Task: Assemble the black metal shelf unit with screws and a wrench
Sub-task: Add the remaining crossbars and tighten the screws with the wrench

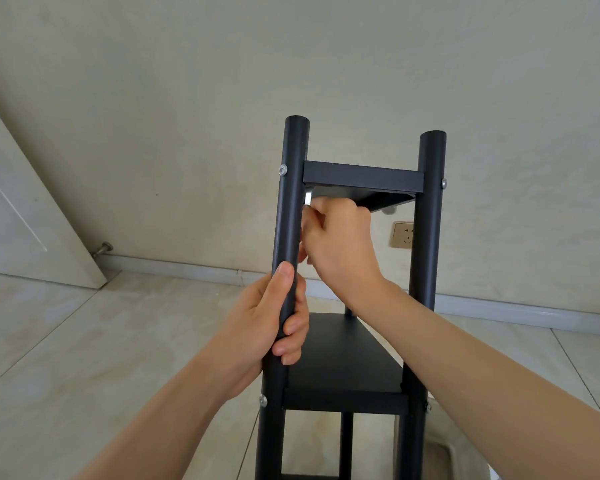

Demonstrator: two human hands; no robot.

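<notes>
A black shelf unit (361, 176) stands upright on the floor, base cut off. The left hand (274, 320) grips its front-left post (290, 209). The right hand (340, 237) grasps a mostly hidden silver wrench (308, 196) beneath the top shelf.

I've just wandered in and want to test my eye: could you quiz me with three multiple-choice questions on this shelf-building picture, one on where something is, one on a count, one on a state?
1. Where is the left hand?
A. on the floor
B. round the near left post
C. on the top shelf

2. How many silver screw heads show on the near left post?
A. two
B. none
C. five

3. What is the right hand doing?
A. hanging idle
B. lying flat on the wall
C. holding a silver wrench under the top shelf

Answers: 1 B, fingers wrap the post; 2 A, one by each shelf; 3 C, the tool's metal end shows above the curled fingers.
</notes>
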